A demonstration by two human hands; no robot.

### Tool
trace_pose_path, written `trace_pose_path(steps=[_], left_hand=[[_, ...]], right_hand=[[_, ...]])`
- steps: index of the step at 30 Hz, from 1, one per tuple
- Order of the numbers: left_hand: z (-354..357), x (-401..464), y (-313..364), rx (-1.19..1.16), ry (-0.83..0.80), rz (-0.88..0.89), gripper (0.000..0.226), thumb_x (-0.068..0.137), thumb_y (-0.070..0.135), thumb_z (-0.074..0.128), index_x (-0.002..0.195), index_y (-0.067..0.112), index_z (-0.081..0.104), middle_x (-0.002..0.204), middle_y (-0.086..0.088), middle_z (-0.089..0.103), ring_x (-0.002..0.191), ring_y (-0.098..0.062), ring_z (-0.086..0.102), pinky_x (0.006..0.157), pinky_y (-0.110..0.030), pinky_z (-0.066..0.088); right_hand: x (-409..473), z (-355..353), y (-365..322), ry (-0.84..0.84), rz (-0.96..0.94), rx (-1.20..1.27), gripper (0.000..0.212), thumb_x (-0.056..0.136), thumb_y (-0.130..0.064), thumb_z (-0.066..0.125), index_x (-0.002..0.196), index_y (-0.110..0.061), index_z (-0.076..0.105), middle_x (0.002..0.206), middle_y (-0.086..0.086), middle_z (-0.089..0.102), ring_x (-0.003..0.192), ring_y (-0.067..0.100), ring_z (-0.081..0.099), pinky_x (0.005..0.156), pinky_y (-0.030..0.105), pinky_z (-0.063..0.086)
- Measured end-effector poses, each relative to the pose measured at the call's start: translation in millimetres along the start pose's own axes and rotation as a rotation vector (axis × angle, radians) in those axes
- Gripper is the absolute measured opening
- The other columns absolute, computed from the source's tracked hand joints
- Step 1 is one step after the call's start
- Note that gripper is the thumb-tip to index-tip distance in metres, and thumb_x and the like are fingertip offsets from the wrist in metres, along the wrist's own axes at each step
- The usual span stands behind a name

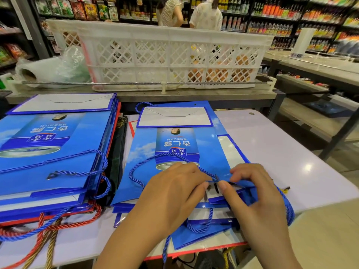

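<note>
Shop shelves [272, 14] full of bottles and packets are lining the background. A white lattice crate [165, 55] is sitting on the raised ledge beyond your pale bench [291, 152]. On the bench's left side, a tall stack of flattened bags [48, 152] is lying with rope handles trailing toward you. Just right of it, the blue bag [174, 144] you are working on is lying flat on top of a few others, printed side up and directly in front of you. Your left hand [174, 193] and right hand [254, 193] are meeting at its near edge. The fingers [194, 171] of each are curling in and pinching the bag where its blue cord [139, 166] is entering the paper, thumbs almost touching.
</note>
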State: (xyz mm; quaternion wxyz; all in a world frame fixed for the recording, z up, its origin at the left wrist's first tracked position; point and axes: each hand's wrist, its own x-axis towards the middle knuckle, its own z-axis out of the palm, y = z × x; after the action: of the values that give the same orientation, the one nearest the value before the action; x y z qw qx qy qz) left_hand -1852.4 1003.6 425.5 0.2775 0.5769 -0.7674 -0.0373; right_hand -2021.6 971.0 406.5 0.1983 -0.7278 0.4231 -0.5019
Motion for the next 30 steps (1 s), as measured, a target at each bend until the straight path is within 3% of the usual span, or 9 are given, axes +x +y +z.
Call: trace_pose_path(steps=[3,6,10,13,16,19,23,26,30], left_hand=[[3,-1,1,-0.03,0.023,-0.023,0.049,0.093,0.049,0.018,0.11,0.035,0.061,0.098,0.019,0.057,0.095,-0.002,0.052,0.076,-0.025,0.046],[6,-2,3,-0.006,0.065,-0.008,0.042,0.095,0.043,0.025,0.106,0.032,0.064,0.095,0.017,0.06,0.09,-0.006,0.057,0.071,-0.024,0.049],[10,-2,5,-0.017,0.115,-0.022,0.043,0.095,0.04,0.027,0.1,0.029,0.068,0.09,0.014,0.063,0.085,-0.008,0.061,0.069,-0.031,0.055],[12,-2,3,0.035,0.18,-0.029,0.04,0.096,0.038,0.03,0.092,0.027,0.069,0.082,0.013,0.064,0.076,-0.011,0.064,0.058,-0.035,0.056],[18,-1,1,0.12,0.258,-0.023,0.037,0.095,0.035,0.034,0.084,0.024,0.067,0.076,0.012,0.064,0.068,-0.013,0.064,0.048,-0.031,0.053],[22,-1,4,0.244,0.342,-0.034,0.033,0.092,0.031,0.038,0.075,0.022,0.064,0.067,0.01,0.061,0.057,-0.013,0.06,0.04,-0.021,0.04],[30,-1,5,0.339,0.449,-0.007,0.03,0.091,0.026,0.041,0.073,0.02,0.064,0.063,0.007,0.06,0.051,-0.015,0.058,0.036,-0.022,0.037],[33,-2,3,0.355,0.466,-0.003,0.032,0.093,0.026,0.041,0.074,0.02,0.066,0.064,0.006,0.061,0.052,-0.015,0.06,0.036,-0.023,0.04],[32,-2,2,0.384,0.479,0.019,0.035,0.094,0.025,0.039,0.073,0.02,0.067,0.064,0.006,0.061,0.052,-0.013,0.058,0.039,-0.019,0.035]], right_hand=[[-14,2,-1,0.104,-0.14,-0.327,0.016,0.08,-0.047,0.057,0.079,-0.034,0.066,0.108,-0.009,0.054,0.103,0.002,0.045,0.077,0.037,0.047],[-19,11,-1,0.132,-0.081,-0.524,0.014,0.08,-0.036,0.072,0.083,-0.022,0.074,0.112,0.006,0.061,0.106,0.018,0.044,0.077,0.048,0.051],[-16,25,-4,0.117,0.009,-0.479,0.011,0.08,-0.032,0.073,0.083,-0.021,0.075,0.114,0.004,0.062,0.108,0.016,0.042,0.079,0.044,0.049],[-14,29,-4,0.132,0.017,-0.461,0.008,0.077,-0.026,0.073,0.082,-0.02,0.073,0.107,0.002,0.063,0.104,0.015,0.044,0.078,0.041,0.05],[-13,31,-3,0.127,-0.02,-0.458,0.015,0.087,-0.03,0.062,0.087,-0.019,0.073,0.104,0.001,0.064,0.102,0.01,0.045,0.078,0.03,0.047],[-12,27,-2,0.093,-0.07,-0.425,0.022,0.09,-0.031,0.056,0.085,-0.018,0.073,0.108,-0.002,0.066,0.098,0.009,0.058,0.078,0.017,0.042],[-12,22,5,0.08,-0.156,-0.348,0.029,0.087,-0.034,0.053,0.081,-0.016,0.075,0.115,-0.001,0.067,0.097,0.016,0.066,0.073,0.024,0.054],[-13,22,8,0.092,-0.178,-0.278,0.035,0.087,-0.035,0.048,0.077,-0.014,0.075,0.119,-0.002,0.066,0.106,0.02,0.065,0.074,0.031,0.059],[-15,20,9,0.065,-0.096,-0.102,0.034,0.084,-0.038,0.049,0.071,-0.017,0.072,0.124,-0.02,0.056,0.121,0.007,0.052,0.088,0.003,0.042]])
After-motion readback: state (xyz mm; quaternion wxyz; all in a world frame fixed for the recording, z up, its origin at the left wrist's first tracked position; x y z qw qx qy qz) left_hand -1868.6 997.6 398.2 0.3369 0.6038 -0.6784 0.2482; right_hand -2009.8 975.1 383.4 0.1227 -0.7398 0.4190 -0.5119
